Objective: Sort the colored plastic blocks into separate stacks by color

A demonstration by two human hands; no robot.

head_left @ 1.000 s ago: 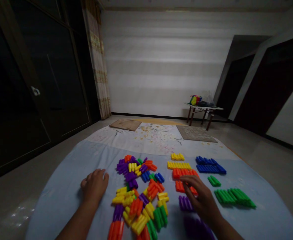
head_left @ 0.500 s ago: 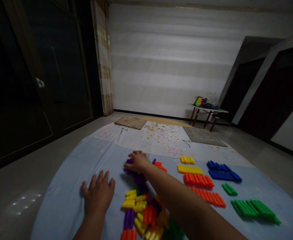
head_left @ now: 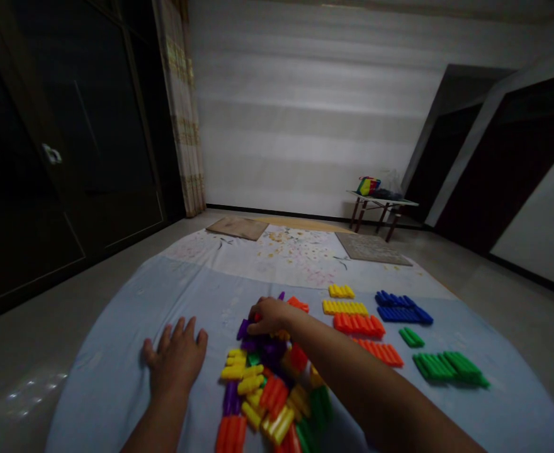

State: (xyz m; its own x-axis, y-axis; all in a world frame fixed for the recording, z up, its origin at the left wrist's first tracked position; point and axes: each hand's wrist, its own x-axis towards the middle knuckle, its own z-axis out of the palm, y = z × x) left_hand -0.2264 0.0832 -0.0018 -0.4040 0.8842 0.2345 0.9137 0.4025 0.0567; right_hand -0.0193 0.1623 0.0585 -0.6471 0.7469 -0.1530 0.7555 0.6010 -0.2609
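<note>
My left hand (head_left: pixel 175 355) lies on the blue cloth with fingers spread and nothing in it. At the far end of a mixed pile, my right hand (head_left: pixel 270 316) has its fingers curled down over purple pieces (head_left: pixel 267 349); what it grips, if anything, is hidden. Yellow pieces (head_left: pixel 234 371), orange-red pieces (head_left: pixel 231 434) and green pieces (head_left: pixel 322 406) make up the rest of the pile. To the right are rows sorted by colour: yellow (head_left: pixel 345 307), orange-red (head_left: pixel 359 325), blue (head_left: pixel 404 314) and green (head_left: pixel 451 367).
A brown board (head_left: pixel 238 228) and a grey patterned board (head_left: pixel 371 248) lie at the table's far side. The round table wears a floral cloth (head_left: pixel 300 248). Beyond it, a small table (head_left: pixel 383 201) holds a colourful bag (head_left: pixel 368 185).
My right hand has closed its fingers more and shifted slightly right and nearer within the pile. My left hand is still spread flat. The whole view has moved a little.
</note>
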